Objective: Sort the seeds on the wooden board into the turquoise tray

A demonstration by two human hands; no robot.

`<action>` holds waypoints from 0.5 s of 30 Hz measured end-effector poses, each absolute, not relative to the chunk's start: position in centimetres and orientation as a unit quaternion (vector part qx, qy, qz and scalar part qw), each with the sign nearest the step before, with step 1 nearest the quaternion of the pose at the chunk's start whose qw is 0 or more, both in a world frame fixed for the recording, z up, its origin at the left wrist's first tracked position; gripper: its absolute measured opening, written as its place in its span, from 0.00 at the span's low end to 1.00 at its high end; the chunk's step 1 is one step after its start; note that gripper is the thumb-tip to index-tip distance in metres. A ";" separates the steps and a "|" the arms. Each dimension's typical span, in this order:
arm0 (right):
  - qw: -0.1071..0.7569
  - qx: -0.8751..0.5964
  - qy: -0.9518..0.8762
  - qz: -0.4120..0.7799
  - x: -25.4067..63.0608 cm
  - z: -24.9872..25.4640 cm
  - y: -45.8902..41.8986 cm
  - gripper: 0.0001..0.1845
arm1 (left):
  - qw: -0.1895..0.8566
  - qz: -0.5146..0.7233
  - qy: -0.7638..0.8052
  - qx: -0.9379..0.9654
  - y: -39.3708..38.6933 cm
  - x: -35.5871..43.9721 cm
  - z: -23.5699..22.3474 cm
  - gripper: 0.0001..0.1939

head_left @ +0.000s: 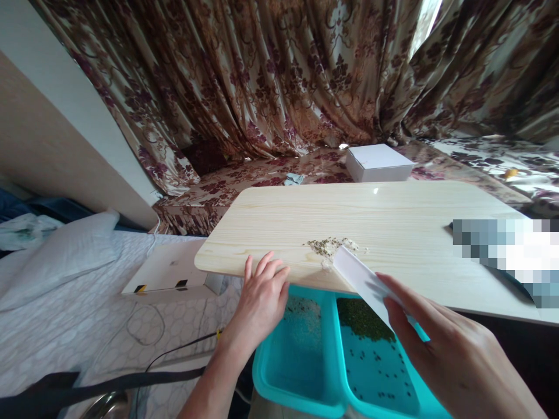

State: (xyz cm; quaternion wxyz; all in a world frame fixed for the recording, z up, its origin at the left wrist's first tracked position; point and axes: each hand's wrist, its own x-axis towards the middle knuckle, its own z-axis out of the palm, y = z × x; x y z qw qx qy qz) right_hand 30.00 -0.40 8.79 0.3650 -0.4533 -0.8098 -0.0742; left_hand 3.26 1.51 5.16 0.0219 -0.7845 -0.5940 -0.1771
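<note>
The right hand (pixel 454 340) pinches a white card (pixel 360 278) against grains (pixel 324 247) near the front edge of the bench (pixel 393 215). The left hand (pixel 265 295) rests spread at that edge.

From the grain pile (pixel 327 247), I have room across the worktop (pixel 266 218) toward ten o'clock; a blurred object (pixel 506 253) blocks three o'clock.

Light between dim curtains (pixel 271 75) — coarse pixelation at right
</note>
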 end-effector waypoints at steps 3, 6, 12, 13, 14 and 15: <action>0.367 -0.450 -0.811 -0.070 29.8 8.8 -0.4 0.18 | 0.022 -0.181 -0.592 -0.785 1.5 3.2 5.2 0.14; 0.367 -0.444 -0.815 -0.063 29.6 8.7 -0.4 0.17 | 0.021 -0.183 -0.593 -0.784 1.5 3.3 5.2 0.14; 0.356 -0.439 -0.825 -0.009 29.7 8.1 -0.7 0.18 | 0.013 -0.181 -0.598 -0.780 1.4 3.3 5.2 0.14; 0.353 -0.439 -0.826 -0.002 29.7 8.1 -0.8 0.18 | 0.010 -0.179 -0.598 -0.781 1.4 3.3 5.3 0.14; 0.352 -0.438 -0.827 0.004 29.7 8.0 -1.0 0.18 | 0.009 -0.178 -0.598 -0.781 1.4 3.3 5.3 0.14; 0.351 -0.439 -0.827 0.009 29.6 8.0 -1.1 0.18 | 0.007 -0.176 -0.598 -0.782 1.4 3.3 5.4 0.14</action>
